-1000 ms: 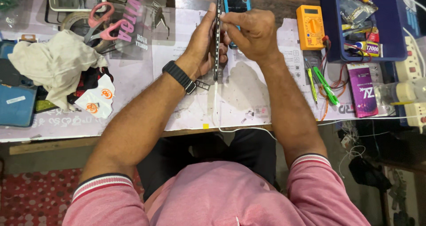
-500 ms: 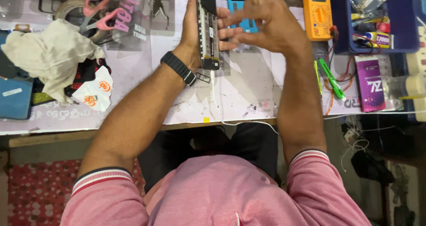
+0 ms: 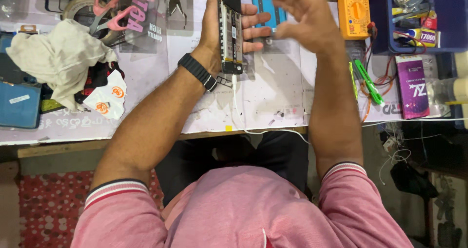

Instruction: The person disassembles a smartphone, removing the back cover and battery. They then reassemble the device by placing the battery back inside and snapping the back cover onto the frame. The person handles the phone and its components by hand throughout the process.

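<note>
The left hand [image 3: 217,31] grips an opened black smartphone with its circuit boards exposed [image 3: 230,31], held on edge above the bench [image 3: 273,97]; the palm lies along the phone's left side and the fingertips curl round onto its right side. A black wristwatch [image 3: 197,71] sits on that wrist. A thin white cable [image 3: 239,109] hangs from the phone's near end and trails over the bench edge.

The right hand [image 3: 304,19] hovers just right of the phone, fingers spread and loosely bent, holding nothing and apart from the phone. Between the two hands, partly hidden by fingers, lies a flat blue rectangular piece [image 3: 265,9], possibly a phone case or frame.

Just right of the right hand stands an orange handheld multimeter [image 3: 353,11], with a blue plastic tray of small parts [image 3: 414,38] beyond it. Near the right forearm lies a green-handled tool [image 3: 368,80] and a purple rectangular packet [image 3: 413,85]. Well left of the left hand are pink-handled scissors [image 3: 105,11] and a crumpled off-white cloth [image 3: 58,58].
</note>
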